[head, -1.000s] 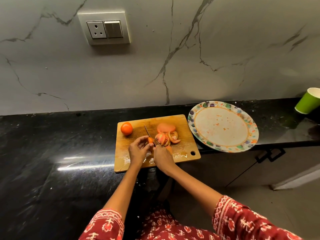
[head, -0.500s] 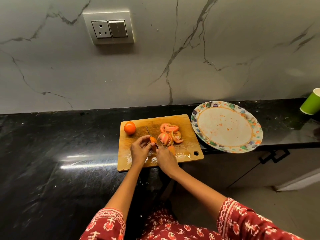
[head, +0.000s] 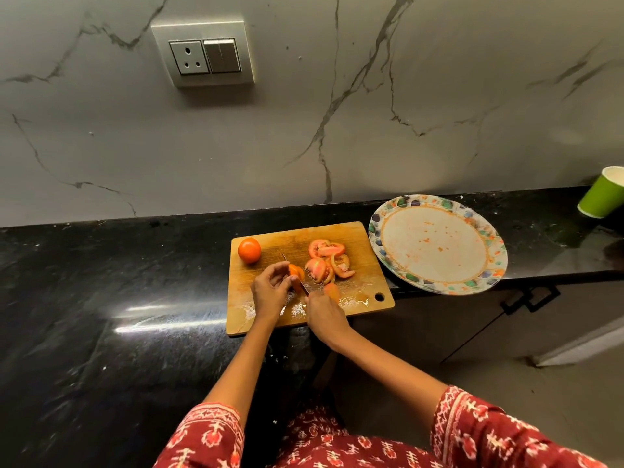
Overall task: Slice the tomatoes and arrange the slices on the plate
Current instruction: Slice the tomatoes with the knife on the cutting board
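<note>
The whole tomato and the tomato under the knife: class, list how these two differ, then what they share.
1. The whole tomato is uncut; the held tomato is partly sliced, with slices lying beside it.
2. The whole tomato sits untouched at the board's far left corner; the held tomato is gripped by the left hand, with the knife in the right hand.
Both are orange-red and on the board.

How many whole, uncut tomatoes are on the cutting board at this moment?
1. The whole tomato sits at the far left corner of the cutting board. The left hand holds a partly cut tomato piece; loose slices lie to its right.
</note>
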A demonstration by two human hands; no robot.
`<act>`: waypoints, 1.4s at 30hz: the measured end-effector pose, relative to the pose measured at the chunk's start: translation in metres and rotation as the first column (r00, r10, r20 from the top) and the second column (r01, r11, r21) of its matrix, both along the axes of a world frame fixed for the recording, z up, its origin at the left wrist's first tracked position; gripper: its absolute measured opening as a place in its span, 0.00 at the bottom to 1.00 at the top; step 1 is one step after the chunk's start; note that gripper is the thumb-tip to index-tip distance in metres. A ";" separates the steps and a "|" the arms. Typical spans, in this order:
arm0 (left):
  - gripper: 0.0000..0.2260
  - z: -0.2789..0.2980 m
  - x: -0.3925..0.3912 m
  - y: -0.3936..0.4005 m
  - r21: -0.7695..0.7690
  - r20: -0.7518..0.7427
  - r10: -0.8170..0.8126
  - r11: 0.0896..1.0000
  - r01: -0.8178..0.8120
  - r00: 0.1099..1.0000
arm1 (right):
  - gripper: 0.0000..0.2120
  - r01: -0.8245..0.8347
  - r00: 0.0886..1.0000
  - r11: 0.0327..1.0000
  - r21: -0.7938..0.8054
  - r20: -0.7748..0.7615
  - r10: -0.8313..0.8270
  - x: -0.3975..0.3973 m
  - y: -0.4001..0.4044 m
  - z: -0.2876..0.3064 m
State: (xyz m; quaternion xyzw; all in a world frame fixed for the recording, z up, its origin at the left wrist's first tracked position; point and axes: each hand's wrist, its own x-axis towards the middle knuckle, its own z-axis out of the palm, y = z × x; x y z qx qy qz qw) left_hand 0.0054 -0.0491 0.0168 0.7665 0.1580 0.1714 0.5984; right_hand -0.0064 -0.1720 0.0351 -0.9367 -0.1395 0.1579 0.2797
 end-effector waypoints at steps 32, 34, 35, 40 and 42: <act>0.22 -0.009 -0.003 0.010 0.163 -0.025 -0.141 0.976 0.143 0.990 | 0.12 -0.048 0.999 0.987 -0.155 0.001 0.049 -0.001 0.005 0.010; 0.21 -0.009 -0.002 0.009 0.188 -0.015 -0.141 0.972 0.141 0.990 | 0.12 -0.039 0.999 0.988 -0.148 0.025 0.044 0.001 0.009 0.013; 0.21 -0.009 -0.002 0.009 0.186 -0.011 -0.125 0.975 0.125 0.992 | 0.13 -0.045 0.998 0.987 -0.157 0.040 0.052 0.001 0.010 0.013; 0.19 -0.006 0.000 0.007 0.085 -0.004 -0.008 0.996 0.008 1.000 | 0.13 -0.076 0.992 0.975 -0.207 0.078 0.094 -0.011 -0.004 0.003; 0.18 -0.004 0.002 0.010 0.050 0.002 0.045 0.998 -0.045 0.999 | 0.12 -0.091 0.989 0.963 -0.255 0.089 0.118 -0.017 -0.013 -0.003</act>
